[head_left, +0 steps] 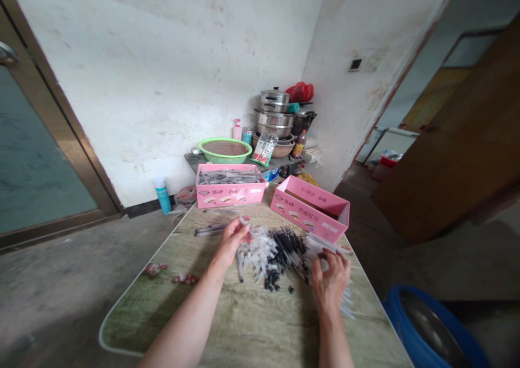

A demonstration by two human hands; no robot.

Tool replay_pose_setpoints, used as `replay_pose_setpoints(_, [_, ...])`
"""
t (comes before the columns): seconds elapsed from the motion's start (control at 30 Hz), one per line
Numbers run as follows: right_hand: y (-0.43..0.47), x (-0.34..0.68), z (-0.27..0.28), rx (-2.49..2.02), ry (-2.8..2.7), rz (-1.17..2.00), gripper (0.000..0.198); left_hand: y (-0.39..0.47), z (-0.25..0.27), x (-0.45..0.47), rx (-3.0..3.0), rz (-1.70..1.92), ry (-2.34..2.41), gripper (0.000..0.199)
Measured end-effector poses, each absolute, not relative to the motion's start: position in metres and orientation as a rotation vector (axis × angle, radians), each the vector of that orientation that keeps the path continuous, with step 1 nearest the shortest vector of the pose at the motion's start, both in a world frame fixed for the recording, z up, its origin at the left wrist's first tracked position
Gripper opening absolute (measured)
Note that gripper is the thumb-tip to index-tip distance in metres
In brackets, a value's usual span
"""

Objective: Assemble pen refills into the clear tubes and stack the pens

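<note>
On the table, my left hand (232, 242) is closed, thumb and fingertips pinching a small whitish translucent pen cap (244, 221). Just right of it lies a pile of similar white caps (260, 251). A heap of thin black-filled pen refills (288, 247) comes after that, with small black plugs (271, 280) in front. My right hand (332, 278) is curled over a bundle of clear pen barrels (319, 243) at the right; what its fingertips hold is hidden. A single pen (240, 268) lies below my left hand.
A pink box (230, 195) full of pens stands at the table's far edge. Another pink box (309, 216) sits right of it. Behind are a green basin (225, 159) and stacked steel pots (275, 120). A blue tub (430, 324) stands on the floor at right.
</note>
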State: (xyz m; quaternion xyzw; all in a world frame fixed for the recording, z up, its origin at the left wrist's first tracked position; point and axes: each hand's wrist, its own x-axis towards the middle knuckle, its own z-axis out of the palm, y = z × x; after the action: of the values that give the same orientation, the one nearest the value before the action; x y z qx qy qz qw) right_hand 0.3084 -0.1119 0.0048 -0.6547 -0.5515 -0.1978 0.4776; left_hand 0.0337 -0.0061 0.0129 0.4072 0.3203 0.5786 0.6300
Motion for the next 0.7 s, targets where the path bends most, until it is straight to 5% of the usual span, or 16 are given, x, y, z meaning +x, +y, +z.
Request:
replay_pose_setpoints(0.57, [-0.109, 0.209, 0.01, -1.36, -1.774, -0.184, 0.022, -0.017, 0.026, 0.036, 1.086, 1.206, 0.562, 0.045])
replay_pose_setpoints(0.7, [-0.113, 0.211, 0.014, -1.405, -1.693, 0.131, 0.029, -0.015, 0.026, 0.034, 1.099, 1.264, 0.614, 0.039])
